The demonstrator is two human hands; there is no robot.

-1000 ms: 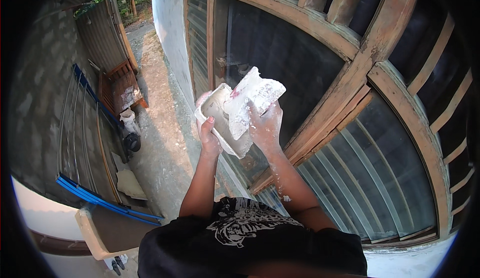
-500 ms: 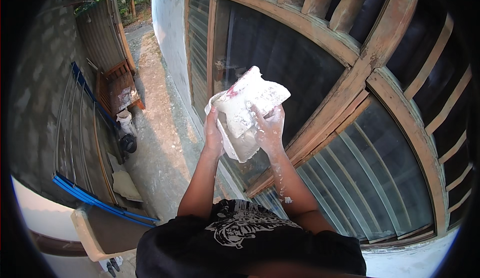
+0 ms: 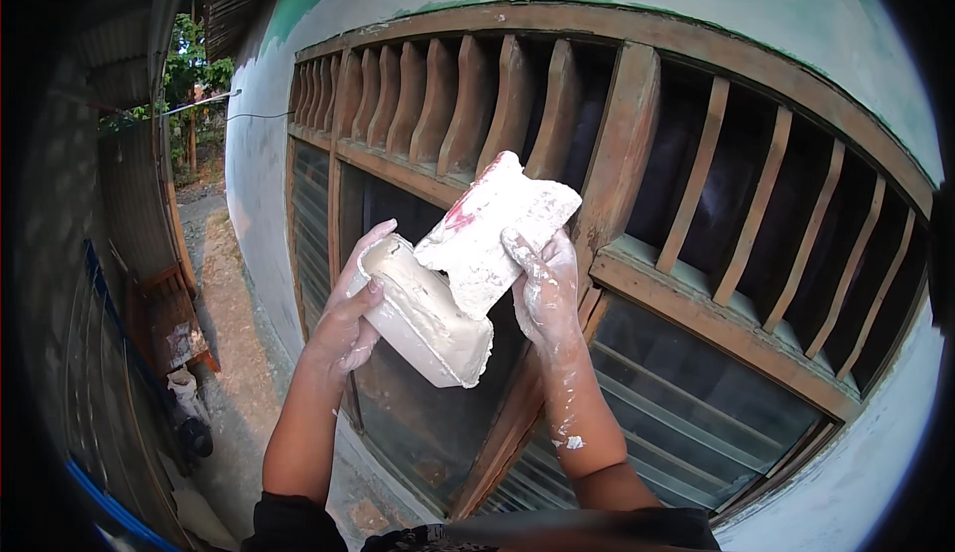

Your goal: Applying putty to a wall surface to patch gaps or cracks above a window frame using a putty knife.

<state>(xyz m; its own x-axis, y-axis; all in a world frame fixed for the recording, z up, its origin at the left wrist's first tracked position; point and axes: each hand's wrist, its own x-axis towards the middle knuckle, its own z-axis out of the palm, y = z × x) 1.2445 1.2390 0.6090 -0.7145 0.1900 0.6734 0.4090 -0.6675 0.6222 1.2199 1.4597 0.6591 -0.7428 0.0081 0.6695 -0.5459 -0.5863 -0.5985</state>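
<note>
Count: one off-white rectangular open tub (image 3: pixel 414 349), right of left hand (image 3: pixel 348 323), which is clamped on it; one white, red-marked flat slab (image 3: pixel 499 229), gripped in right hand (image 3: pixel 549 293), extending leftward.

Wdn bench (image 3: pixel 164 311), grn trees (image 3: pixel 183 63) bkgd

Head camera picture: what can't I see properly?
In the head view:
Right hand: some fingers, behind the white flat piece.
White tub: part of its inside, blocked by that piece.
Left hand: partly hidden behind the tub.
Wooden slats: whatever's behind them, too dark.
Black shirt: mostly cut off by the bottom edge.
</note>
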